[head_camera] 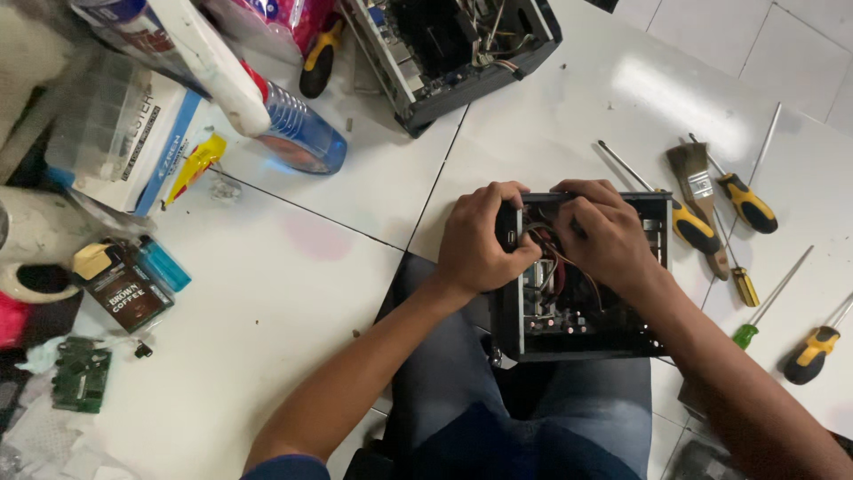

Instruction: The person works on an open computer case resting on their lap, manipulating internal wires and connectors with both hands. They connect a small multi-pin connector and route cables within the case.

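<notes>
While the left hand (pixel 480 240) clamps the rim of the black computer case (pixel 582 342), the right hand (pixel 604 231) pinches thin wires (pixel 560 258) inside — probably fragile, best gripped gently.

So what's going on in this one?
A person sits on a white tiled floor with an open black computer case on their lap. The left hand grips the case's left wall, while the right hand reaches inside among the wires. Several screwdrivers and a paintbrush lie to the right. A second opened case sits further away.
</notes>
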